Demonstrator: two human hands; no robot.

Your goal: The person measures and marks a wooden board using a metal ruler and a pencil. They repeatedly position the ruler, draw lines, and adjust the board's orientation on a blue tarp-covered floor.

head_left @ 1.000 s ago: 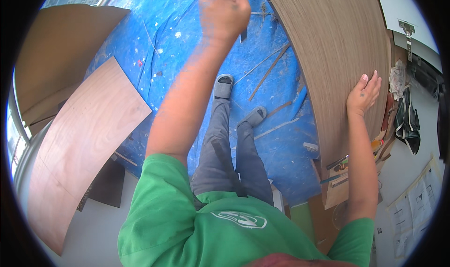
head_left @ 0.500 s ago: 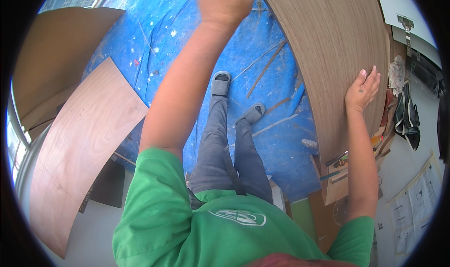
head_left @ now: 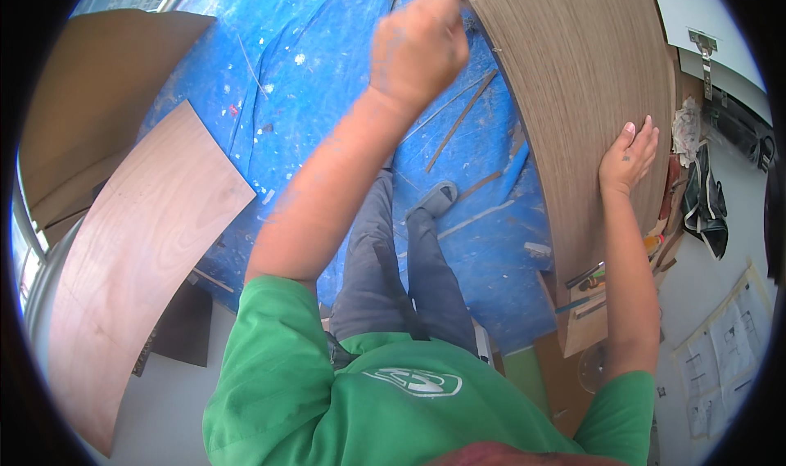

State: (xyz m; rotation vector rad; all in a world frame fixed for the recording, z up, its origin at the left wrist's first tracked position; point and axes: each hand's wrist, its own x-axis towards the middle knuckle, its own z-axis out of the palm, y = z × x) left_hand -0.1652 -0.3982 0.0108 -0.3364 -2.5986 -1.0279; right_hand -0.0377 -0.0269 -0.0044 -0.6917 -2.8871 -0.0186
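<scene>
In the head view, the right hand [head_left: 627, 161] lies flat on a wood-grain panel [head_left: 573, 89] at right, thumb apart. The blurred left hand [head_left: 420, 52] curls near its edge; whether it grips anything, I cannot tell. 1 white emblem [head_left: 419, 382] marks the green T-shirt [head_left: 368, 421]; printed drawings [head_left: 734, 341] are illegible.

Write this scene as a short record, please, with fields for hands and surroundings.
Left hand: closed, blurred, near the upper left edge of the wood-grain panel; contents unclear
Right hand: open, laid on that panel
Floor: blue plastic sheet, thin strips scattered on it
Left side: pale plywood sheet
Right side: metal hinge on white board
</scene>
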